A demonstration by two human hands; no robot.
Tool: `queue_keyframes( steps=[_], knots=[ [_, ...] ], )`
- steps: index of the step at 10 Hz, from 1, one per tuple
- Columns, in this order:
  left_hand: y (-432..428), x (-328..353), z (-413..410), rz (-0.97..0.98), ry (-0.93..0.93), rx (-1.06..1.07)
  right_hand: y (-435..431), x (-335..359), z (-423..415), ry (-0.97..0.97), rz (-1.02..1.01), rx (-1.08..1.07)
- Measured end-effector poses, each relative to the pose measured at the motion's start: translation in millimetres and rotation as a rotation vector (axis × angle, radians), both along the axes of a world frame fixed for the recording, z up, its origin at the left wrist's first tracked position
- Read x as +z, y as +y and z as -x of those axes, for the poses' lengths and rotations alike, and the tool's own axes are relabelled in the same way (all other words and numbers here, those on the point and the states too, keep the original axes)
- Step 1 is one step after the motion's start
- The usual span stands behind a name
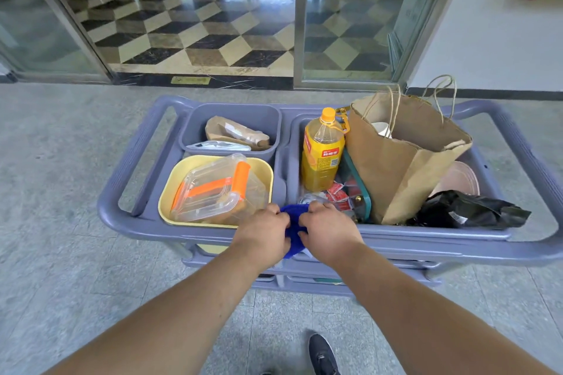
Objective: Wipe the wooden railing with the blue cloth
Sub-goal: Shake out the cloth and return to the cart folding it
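Note:
A blue cloth (292, 230) is bunched between my two hands over the near rim of a grey-blue plastic cart (137, 222). My left hand (263, 233) grips the cloth's left side and my right hand (327, 233) grips its right side. Most of the cloth is hidden by my fingers. No wooden railing shows in this view.
The cart holds a yellow tub (166, 192) with clear orange-handled containers (213, 189), a grey bin (195, 119), an orange drink bottle (321, 155), a brown paper bag (402, 155) and a black bag (469, 210). Glass doors (350, 24) stand ahead. My shoe (323, 356) is below.

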State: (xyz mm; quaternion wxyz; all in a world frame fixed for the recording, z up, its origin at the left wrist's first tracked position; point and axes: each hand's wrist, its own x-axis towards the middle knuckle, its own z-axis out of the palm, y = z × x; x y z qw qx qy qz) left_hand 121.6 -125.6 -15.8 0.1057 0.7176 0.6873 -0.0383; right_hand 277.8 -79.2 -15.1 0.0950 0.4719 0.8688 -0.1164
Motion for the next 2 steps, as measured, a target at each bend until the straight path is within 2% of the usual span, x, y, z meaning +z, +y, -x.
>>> queue_keyframes(
  steps=[1, 2],
  knots=[
    [-1.3, 1.0, -0.3, -0.003, -0.025, 0.006, -1.6, 3.6, 0.5, 0.004, 0.005, -0.018],
    [0.7, 6.7, 1.4, -0.057, -0.11, 0.019, -3.9, 6.8, -3.3, 0.098, -0.08, -0.036]
  ],
)
